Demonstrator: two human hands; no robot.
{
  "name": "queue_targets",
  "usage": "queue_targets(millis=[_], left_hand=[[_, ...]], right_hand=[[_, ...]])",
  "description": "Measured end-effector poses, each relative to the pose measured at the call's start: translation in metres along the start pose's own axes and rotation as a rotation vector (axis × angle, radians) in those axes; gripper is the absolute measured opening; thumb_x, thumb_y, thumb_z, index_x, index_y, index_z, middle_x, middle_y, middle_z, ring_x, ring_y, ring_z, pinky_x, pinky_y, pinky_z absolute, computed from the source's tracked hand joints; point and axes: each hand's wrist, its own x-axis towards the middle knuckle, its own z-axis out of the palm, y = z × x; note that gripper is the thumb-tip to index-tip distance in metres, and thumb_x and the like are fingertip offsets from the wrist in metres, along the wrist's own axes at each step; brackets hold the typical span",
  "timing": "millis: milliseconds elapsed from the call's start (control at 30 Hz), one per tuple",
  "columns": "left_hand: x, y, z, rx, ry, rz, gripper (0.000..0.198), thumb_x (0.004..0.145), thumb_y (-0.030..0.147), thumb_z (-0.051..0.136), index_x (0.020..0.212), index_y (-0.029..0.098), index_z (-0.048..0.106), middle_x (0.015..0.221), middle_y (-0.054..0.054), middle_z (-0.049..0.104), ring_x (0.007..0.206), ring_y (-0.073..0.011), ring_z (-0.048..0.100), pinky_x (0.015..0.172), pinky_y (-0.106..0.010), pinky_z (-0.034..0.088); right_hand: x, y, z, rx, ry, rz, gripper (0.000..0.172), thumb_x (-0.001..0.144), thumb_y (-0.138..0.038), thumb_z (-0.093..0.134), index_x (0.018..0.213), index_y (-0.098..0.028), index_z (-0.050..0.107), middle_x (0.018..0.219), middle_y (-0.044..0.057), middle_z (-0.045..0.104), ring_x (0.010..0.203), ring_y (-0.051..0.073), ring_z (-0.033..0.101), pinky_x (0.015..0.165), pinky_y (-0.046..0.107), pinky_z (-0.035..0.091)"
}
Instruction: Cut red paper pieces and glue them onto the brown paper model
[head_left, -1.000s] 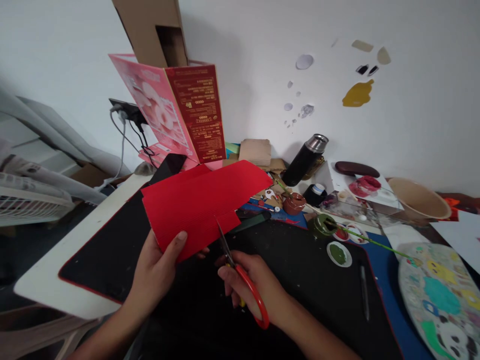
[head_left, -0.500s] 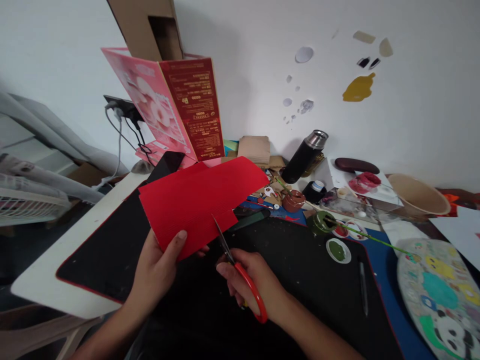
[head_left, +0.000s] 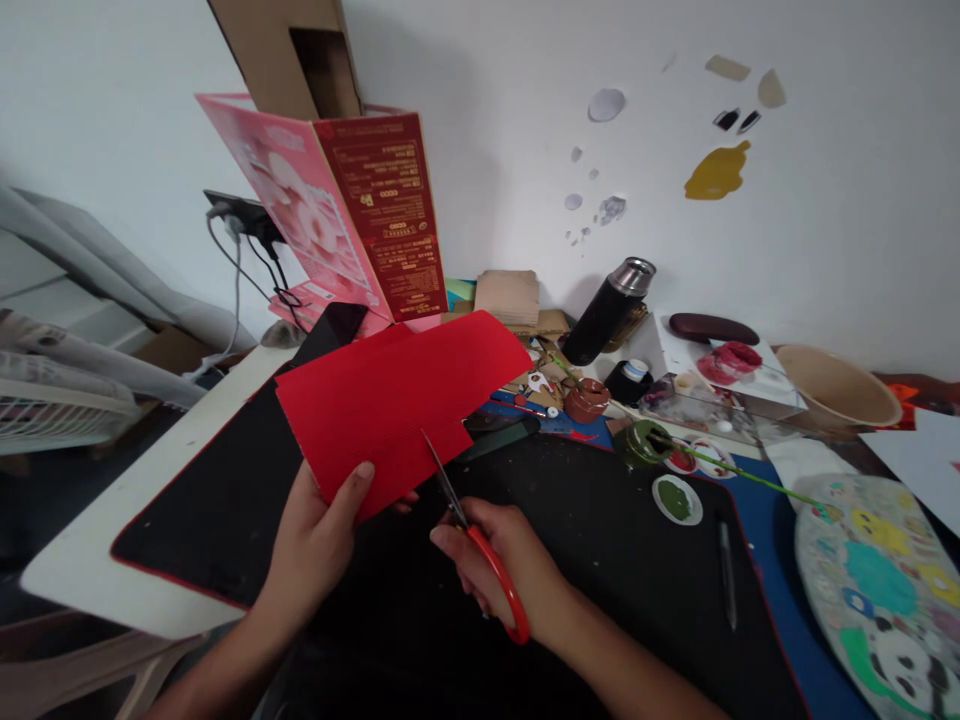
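My left hand pinches the near corner of a red paper sheet, thumb on top, holding it above the black mat. In my right hand are red-handled scissors, fingers through the loops. Their blades point up and away into the sheet's lower edge, a short way into the paper. A narrow flap of red paper lies to the right of the blades.
Pink and red cartons stand against the wall behind the sheet. To the right sit a black flask, small paint pots, a green-paint dish, a tan bowl and a painted round panda plate. A pen lies on the mat.
The scissors have moved a little further up into the red sheet. Both hands and the paper have shifted slightly left in view.
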Motion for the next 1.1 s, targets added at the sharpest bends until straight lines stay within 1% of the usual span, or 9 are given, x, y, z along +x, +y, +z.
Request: queue_targets(millis=[267, 433, 633, 833, 967, 1100], left_hand=[[0.002, 0.000, 0.001, 0.001, 0.009, 0.006, 0.045, 0.079, 0.055, 0.083, 0.103, 0.024, 0.060, 0.071, -0.003, 0.074, 0.055, -0.0271, 0.073, 0.050, -0.039, 0.062], [0.002, -0.004, 0.000, 0.005, 0.013, 0.004, 0.044, 0.081, 0.054, 0.081, 0.104, 0.024, 0.060, 0.074, -0.005, 0.077, 0.056, -0.0278, 0.074, 0.049, -0.039, 0.062], [0.003, -0.005, 0.000, 0.006, 0.009, 0.015, 0.042, 0.080, 0.054, 0.082, 0.101, 0.024, 0.062, 0.074, -0.005, 0.077, 0.056, -0.0270, 0.073, 0.050, -0.039, 0.062], [0.002, -0.006, 0.000, -0.008, 0.017, 0.005, 0.041, 0.080, 0.054, 0.082, 0.100, 0.024, 0.063, 0.073, -0.005, 0.077, 0.057, -0.0272, 0.074, 0.051, -0.039, 0.063], [0.002, -0.008, 0.000, -0.028, 0.016, 0.001, 0.041, 0.081, 0.053, 0.082, 0.101, 0.023, 0.062, 0.074, -0.004, 0.076, 0.058, -0.0261, 0.074, 0.052, -0.038, 0.063], [0.002, -0.012, -0.002, -0.030, 0.008, -0.008, 0.039, 0.085, 0.051, 0.080, 0.104, 0.022, 0.062, 0.078, -0.004, 0.077, 0.062, -0.0269, 0.075, 0.054, -0.038, 0.064]], right_hand=[[0.002, 0.003, 0.002, -0.019, 0.029, 0.037, 0.032, 0.100, -0.051, 0.068, 0.097, -0.019, 0.066, 0.055, -0.007, 0.054, 0.042, 0.008, 0.047, 0.047, 0.020, 0.038], [0.003, 0.004, 0.004, -0.024, 0.051, 0.045, 0.033, 0.099, -0.052, 0.069, 0.095, -0.019, 0.066, 0.055, -0.007, 0.053, 0.044, 0.008, 0.048, 0.046, 0.020, 0.037], [0.003, 0.007, 0.004, -0.055, 0.042, 0.047, 0.035, 0.098, -0.055, 0.069, 0.096, -0.020, 0.066, 0.058, -0.006, 0.055, 0.045, 0.010, 0.050, 0.046, 0.021, 0.038], [0.003, 0.009, 0.003, -0.076, 0.048, 0.013, 0.033, 0.100, -0.052, 0.066, 0.094, -0.020, 0.067, 0.059, -0.004, 0.056, 0.046, 0.010, 0.048, 0.044, 0.021, 0.035], [0.003, 0.009, 0.004, -0.083, 0.064, 0.030, 0.030, 0.100, -0.049, 0.067, 0.092, -0.020, 0.066, 0.058, -0.005, 0.055, 0.046, 0.010, 0.047, 0.043, 0.022, 0.035], [0.003, 0.008, 0.006, -0.055, 0.063, 0.047, 0.030, 0.099, -0.049, 0.068, 0.092, -0.020, 0.066, 0.056, -0.006, 0.053, 0.045, 0.009, 0.047, 0.043, 0.021, 0.034]])
